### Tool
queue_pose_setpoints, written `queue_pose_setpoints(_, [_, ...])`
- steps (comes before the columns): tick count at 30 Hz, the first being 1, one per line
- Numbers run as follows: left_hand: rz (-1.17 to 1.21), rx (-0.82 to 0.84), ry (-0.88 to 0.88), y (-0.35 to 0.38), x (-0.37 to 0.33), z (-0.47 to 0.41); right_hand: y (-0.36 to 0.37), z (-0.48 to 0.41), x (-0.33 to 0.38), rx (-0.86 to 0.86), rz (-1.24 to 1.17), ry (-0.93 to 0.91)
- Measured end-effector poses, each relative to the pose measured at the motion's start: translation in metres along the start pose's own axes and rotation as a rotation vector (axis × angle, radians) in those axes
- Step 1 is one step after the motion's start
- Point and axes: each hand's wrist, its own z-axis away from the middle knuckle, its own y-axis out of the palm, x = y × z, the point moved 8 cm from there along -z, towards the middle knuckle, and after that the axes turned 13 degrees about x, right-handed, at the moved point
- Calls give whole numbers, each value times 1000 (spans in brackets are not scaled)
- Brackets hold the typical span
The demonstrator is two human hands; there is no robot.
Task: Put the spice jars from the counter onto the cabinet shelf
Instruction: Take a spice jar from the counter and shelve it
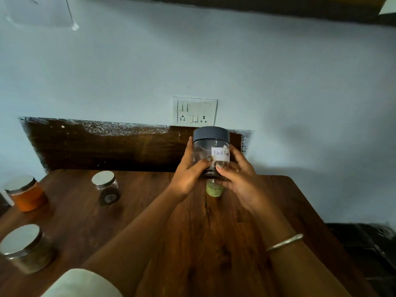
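Observation:
I hold a clear jar (211, 146) with a grey lid and a white label reading "Black Pepp…" up above the wooden counter (192, 232). My left hand (188, 170) grips its left side and my right hand (237, 174) grips its right side and base. Behind my hands a jar of green spice (215, 189) stands on the counter, mostly hidden. At the left stand a small dark jar (106, 187) with a silver lid, an orange-filled jar (25, 194) and a brownish jar (25, 248), both with silver lids.
A wall socket plate (195, 111) is on the pale wall above a dark wooden backboard (107, 146). A dark shelf underside (257, 5) runs along the top. A dark object (368, 243) sits right of the counter. Pale cloth (81, 284) shows at the bottom.

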Motion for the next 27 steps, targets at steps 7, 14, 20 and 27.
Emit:
queue_pose_setpoints(7, [-516, -105, 49, -7, -18, 4, -11, 0, 15, -151, 153, -61])
queue_pose_setpoints(14, [-622, -77, 172, -7, -45, 0, -12, -12, 42, -164, 401, -137])
queue_pose_setpoints(20, [-802, -139, 289, -15, -81, -14, -6, -27, 82, -180, 542, -229])
queue_pose_setpoints(27, [-804, -221, 358, -34, -144, -63, -4, -57, 160, -293, 721, -363])
